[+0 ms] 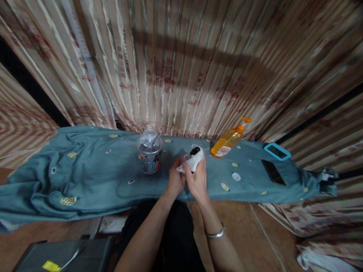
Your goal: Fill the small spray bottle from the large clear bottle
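Close together over the cloth-covered table (93, 166), both my hands are closed. My right hand (197, 180) grips a white tissue (193, 163), its thumb pressed on the near side. A small glossy black object (194, 151) pokes out at the top of the tissue; its kind I cannot make out. My left hand (176, 179) has its fingers closed round the left side of the same tissue, partly hiding it. To the left stands a clear plastic cup (151, 160) with a domed lid and dark printing. An orange pump bottle (227, 142) lies tilted beyond my right hand.
A white round disc (236, 176), a black phone (273, 172) and a blue-framed device with a dark screen (277, 151) lie at the right. Pleated curtains (176, 75) hang close behind the table. On the floor at lower left is a dark case (68, 253).
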The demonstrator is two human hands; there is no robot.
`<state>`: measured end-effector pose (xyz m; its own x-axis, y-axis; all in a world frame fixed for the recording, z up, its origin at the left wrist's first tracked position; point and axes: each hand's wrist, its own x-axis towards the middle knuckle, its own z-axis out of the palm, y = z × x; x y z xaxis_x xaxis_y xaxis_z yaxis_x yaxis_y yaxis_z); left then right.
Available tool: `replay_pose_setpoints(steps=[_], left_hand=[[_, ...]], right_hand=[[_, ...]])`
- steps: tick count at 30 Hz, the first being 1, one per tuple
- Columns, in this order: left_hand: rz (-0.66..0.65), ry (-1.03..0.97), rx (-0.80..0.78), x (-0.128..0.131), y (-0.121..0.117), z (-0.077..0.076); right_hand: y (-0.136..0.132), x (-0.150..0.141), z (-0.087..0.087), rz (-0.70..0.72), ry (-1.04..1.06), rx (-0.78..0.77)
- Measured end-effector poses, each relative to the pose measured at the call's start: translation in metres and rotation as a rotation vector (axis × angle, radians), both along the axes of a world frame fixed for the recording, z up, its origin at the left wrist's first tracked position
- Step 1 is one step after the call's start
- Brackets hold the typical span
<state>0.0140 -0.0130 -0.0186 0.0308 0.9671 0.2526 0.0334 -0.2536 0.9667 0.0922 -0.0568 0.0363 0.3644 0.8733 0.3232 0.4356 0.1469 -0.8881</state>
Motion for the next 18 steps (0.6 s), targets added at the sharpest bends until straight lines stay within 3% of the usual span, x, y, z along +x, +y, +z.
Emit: replay_pose_setpoints(steps=[2, 5, 14, 18], left_hand=[[0.001, 0.017, -0.008, 0.0, 0.0, -0.002], [-0.019, 0.053, 0.009, -0.003, 0.001, 0.001], [-0.122, 0.077, -0.08, -0.01, 0.002, 0.01], [-0.126, 0.059, -0.112, -0.008, 0.003, 0.008]], right_hand=[[0.014, -0.004, -0.002, -0.049, -0.057, -0.004], [0.029, 0.006, 0.0, -0.011, -0.097, -0.038], [0.053, 0.055, 0.023, 0.466, -0.107, -0.177], [0.061, 0.061, 0.023, 0.512, -0.106, -0.195]])
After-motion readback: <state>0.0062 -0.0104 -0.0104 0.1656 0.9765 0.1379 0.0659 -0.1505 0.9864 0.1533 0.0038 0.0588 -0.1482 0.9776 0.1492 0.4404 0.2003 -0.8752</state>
